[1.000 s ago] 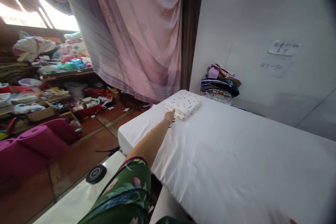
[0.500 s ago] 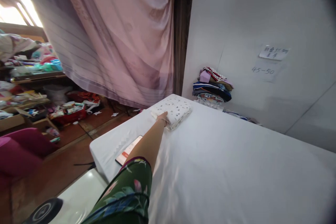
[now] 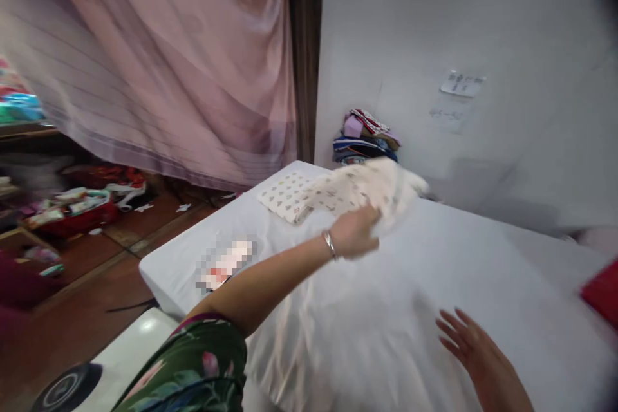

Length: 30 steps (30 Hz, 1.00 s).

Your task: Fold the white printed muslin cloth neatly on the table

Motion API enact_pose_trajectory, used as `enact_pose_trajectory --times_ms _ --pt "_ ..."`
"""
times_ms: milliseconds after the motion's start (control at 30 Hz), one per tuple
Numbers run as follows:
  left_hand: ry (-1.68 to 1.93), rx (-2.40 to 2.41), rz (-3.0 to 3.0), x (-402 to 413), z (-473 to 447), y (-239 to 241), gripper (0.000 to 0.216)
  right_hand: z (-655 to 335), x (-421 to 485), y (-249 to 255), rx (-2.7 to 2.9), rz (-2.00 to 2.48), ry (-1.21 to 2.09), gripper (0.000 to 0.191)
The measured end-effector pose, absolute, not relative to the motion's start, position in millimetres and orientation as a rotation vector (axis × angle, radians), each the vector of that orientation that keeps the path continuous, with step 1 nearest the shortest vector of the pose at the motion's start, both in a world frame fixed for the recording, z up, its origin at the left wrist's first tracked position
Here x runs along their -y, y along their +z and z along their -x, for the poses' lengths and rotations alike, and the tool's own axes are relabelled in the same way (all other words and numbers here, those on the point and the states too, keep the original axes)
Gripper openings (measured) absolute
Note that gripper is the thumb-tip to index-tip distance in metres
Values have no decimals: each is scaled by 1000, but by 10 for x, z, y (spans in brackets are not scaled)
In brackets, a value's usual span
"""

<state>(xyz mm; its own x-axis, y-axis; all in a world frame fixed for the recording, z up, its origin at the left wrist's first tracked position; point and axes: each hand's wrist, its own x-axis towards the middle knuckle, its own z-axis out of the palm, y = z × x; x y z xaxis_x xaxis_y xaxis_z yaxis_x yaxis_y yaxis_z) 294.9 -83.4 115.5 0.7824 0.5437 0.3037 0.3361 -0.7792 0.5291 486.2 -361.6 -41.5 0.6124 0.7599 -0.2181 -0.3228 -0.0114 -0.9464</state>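
My left hand [image 3: 356, 232], with a silver bangle at the wrist, is closed on a white printed cloth [image 3: 386, 183]. That cloth is blurred by motion and spreads out above the table, its far end to the right. A second folded cloth [image 3: 284, 196], white with small grey heart-like shapes, lies at the table's far left corner, partly behind the held one. Over the near right part of the table, my right hand [image 3: 476, 347] has its fingers spread and holds nothing.
A white-covered table [image 3: 463, 251] stretches before me. A pixelated phone-like object [image 3: 229, 264] rests near its left edge. Stacked folded clothes [image 3: 364, 141] stand by the wall behind. A red item [image 3: 603, 293] is at far right, and a pink curtain [image 3: 217, 64] hangs at left.
My left hand has lifted the top printed cloth off the folded pile and swung it right, uncovering the heart-patterned one. My right hand has come into view. The camera view has turned rightward.
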Motion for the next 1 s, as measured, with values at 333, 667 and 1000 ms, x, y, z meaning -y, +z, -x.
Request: enact_pose_trajectory --times_ms 333,667,1000 --pt "19 8 -2738 2756 -2467 -171 42 -4132 3871 -230 293 1263 934 72" --pt "321 -557 -1957 2677 -2541 377 47 -3841 3668 195 431 1235 810 68" --pt "369 -730 -964 2522 -2255 350 54 -3221 3665 140 1164 1555 691 69"
